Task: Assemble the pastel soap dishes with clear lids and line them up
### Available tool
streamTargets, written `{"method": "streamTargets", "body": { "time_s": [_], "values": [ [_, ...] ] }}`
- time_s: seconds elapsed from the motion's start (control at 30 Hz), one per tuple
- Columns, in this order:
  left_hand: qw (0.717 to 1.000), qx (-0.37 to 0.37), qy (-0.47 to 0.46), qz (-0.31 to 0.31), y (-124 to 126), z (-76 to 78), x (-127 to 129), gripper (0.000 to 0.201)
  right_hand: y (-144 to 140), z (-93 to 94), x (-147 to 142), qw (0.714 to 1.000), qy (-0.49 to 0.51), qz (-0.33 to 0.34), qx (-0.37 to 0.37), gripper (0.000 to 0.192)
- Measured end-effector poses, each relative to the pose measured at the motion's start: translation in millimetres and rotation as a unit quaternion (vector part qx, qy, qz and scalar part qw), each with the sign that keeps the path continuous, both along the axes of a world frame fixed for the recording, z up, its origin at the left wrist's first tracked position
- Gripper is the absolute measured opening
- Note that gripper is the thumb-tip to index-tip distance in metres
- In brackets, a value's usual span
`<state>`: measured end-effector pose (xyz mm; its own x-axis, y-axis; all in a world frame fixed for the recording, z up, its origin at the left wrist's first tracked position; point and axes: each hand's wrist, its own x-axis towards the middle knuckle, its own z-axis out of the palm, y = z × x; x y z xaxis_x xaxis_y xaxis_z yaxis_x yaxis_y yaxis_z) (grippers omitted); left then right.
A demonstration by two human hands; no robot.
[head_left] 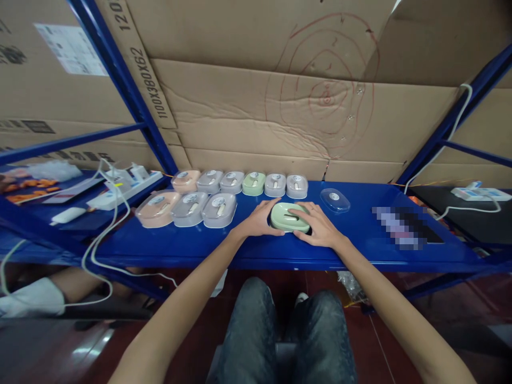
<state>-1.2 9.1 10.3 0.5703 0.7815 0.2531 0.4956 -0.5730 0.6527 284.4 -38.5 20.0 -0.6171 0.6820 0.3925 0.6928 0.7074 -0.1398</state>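
Note:
A pale green oval case (288, 217) lies on the blue shelf (224, 245) in front of me. My left hand (260, 220) grips its left side and my right hand (318, 224) grips its right side, fingers over the top. A clear plastic lid (335, 200) lies just to the right, apart from the case. To the left stand two rows of similar lidded cases: a back row (240, 182) in pink, grey and green, and a front row (188, 208) of three in pink and grey.
Flattened cardboard sheets (280, 96) back the shelf. A white power strip (120, 189) with cables lies at the left, another (478, 193) at the right. A dark flat object (408, 226) rests on the shelf's right. My knees (280, 330) are below the edge.

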Motion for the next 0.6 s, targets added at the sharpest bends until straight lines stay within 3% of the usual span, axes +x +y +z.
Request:
{"method": "streamTargets", "body": {
  "time_s": [0.27, 0.6],
  "values": [
    [1.000, 0.000, 0.013, -0.004, 3.1, -1.9, -0.3, 0.131, 3.3, -2.6, 0.9, 1.000, -0.007, -0.002, -0.019, 0.071],
    [0.999, 0.019, 0.016, -0.020, 6.1, -3.4, -0.6, 0.118, 9.7, -4.8, 1.3, 0.999, -0.003, 0.006, -0.047, 0.071]
  ]
}}
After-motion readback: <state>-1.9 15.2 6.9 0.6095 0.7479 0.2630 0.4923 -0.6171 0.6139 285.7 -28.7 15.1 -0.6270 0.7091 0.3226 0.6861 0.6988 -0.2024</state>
